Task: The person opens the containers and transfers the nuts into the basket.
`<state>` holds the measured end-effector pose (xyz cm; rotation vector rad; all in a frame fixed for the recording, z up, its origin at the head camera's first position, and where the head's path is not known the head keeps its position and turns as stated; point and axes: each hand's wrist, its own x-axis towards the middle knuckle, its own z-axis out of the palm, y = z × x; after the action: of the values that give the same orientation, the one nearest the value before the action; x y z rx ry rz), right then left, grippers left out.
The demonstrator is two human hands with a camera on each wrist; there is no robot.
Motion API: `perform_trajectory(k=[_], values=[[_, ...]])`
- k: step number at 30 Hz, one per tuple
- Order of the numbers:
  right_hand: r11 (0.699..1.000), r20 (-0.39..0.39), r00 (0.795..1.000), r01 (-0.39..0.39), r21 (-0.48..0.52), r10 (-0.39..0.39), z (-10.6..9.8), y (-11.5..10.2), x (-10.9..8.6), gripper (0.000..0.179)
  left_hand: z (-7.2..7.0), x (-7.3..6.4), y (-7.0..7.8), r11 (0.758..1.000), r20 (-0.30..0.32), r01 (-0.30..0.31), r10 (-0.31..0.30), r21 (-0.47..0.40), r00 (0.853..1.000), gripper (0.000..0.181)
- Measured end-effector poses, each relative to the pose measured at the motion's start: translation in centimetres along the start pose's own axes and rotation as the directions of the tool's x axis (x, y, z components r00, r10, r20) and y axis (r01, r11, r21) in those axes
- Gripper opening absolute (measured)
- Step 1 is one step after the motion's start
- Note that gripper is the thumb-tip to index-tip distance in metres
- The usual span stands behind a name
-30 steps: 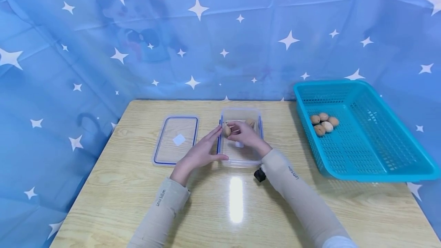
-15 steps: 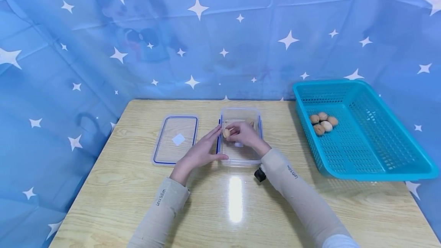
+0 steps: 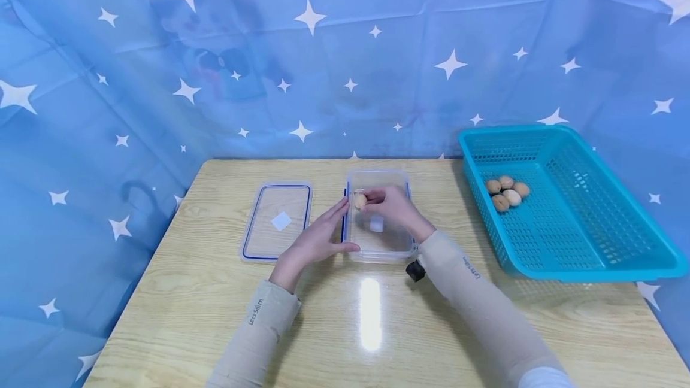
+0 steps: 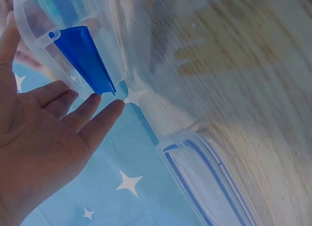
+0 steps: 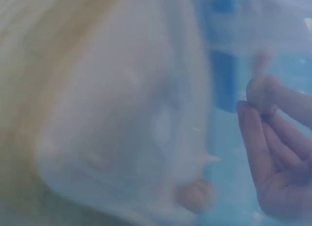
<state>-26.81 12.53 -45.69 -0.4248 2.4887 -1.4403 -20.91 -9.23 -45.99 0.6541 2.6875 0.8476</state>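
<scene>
In the head view a clear plastic food container with blue side latches stands open at the middle of the table. Over its left part my right hand pinches a walnut between thumb and fingertips. The blurred right wrist view shows this grip, with another walnut low in the container. My left hand lies along the container's left wall, fingers extended and thumb at the near corner. In the left wrist view its fingertips are by the blue latch.
The container's clear lid, edged in blue, lies flat to the left. A turquoise perforated basket stands at the right edge of the table, with several walnuts gathered in its left part. A starry blue cloth hangs behind the table.
My right hand has shifted slightly right and away from me, with the walnut still in its fingers. It now hides the walnut inside the container from the head view. The left hand holds its place.
</scene>
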Motion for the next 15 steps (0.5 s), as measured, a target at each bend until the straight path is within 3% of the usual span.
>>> perform_trajectory(k=[9, 15], values=[[0.987, -0.102, 0.994, 0.033, -0.158, -0.05, -8.4, -4.0, -2.9, 0.048, -0.1, 0.0, 0.0, 1.0, -0.002, 0.005, -0.005, 0.015, 1.0, 0.103], [0.968, -0.236, 0.971, -0.041, -0.247, -0.019, -14.4, -3.9, -5.9, 0.051, 0.0, 0.0, -0.3, 1.0, -0.001, 0.0, 0.0, 0.01, 1.0, 0.102]])
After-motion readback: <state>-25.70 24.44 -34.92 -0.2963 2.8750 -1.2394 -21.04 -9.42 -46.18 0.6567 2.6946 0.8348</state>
